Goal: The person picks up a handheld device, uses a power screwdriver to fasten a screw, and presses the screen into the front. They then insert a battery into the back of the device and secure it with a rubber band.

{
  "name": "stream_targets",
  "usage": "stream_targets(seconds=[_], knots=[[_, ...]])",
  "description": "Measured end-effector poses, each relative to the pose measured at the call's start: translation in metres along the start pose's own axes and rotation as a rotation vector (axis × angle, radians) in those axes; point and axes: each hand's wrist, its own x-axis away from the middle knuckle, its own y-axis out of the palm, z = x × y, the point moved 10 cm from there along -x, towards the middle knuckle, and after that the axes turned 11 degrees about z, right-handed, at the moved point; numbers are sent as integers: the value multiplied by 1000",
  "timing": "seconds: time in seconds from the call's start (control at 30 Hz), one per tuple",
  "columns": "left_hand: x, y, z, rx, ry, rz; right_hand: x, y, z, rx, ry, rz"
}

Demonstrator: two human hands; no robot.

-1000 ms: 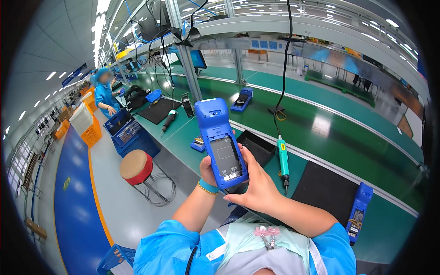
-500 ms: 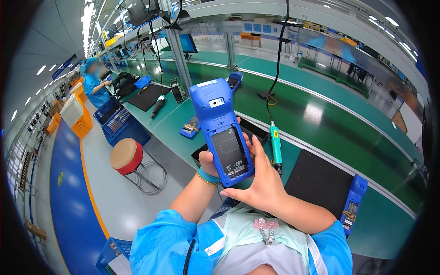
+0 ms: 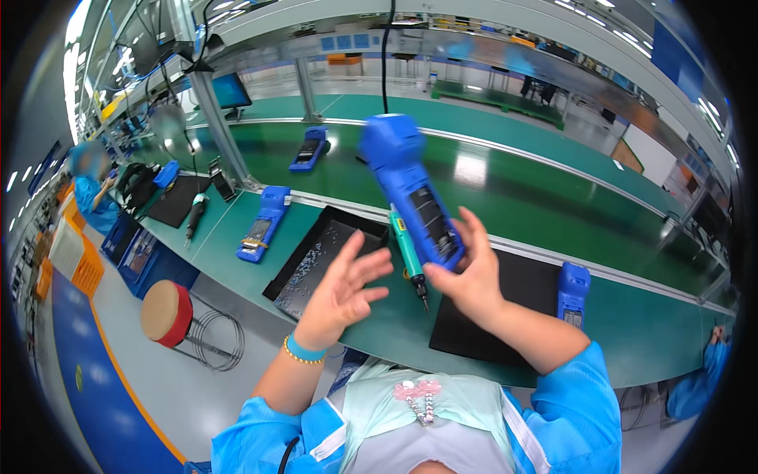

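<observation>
My right hand (image 3: 474,276) grips the lower end of a blue handheld terminal (image 3: 407,182), thumb and fingers at its edges. The terminal is tilted, its back with the open battery bay facing me, and slightly blurred. My left hand (image 3: 345,286) is off it, fingers spread and holding nothing, over the near side of a black tray (image 3: 335,223) with many small parts inside. Behind the held terminal lies a green electric screwdriver (image 3: 405,246) on a black cable. To the right of it is a black mat (image 3: 501,304), partly under my right forearm.
Another blue terminal (image 3: 572,288) rests at the mat's right edge; one banded terminal (image 3: 267,221) lies left of the tray. A third (image 3: 308,150) sits on the green conveyor. A stool (image 3: 164,314) stands left. A co-worker (image 3: 95,193) is far left; another's sleeve (image 3: 699,383) shows right.
My left hand has let go of the terminal and opened. My right hand now holds the terminal alone, moved rightward and turned. The view has swung right, bringing the tray into sight.
</observation>
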Motion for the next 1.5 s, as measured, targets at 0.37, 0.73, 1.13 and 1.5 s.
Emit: stream_targets(seconds=[0.37,0.73,1.13,1.5], knots=[[36,25,-88,-624,254,-176,-131,-156,153,899,289,520],[36,5,-102,-500,158,-37,-171,-173,156,956,213,341],[27,-1,-116,-258,-37,-35,123,-274,46,1524,598,23],[37,33,-95,-368,-134,-212,104,-226,-11,1252,118,373]])
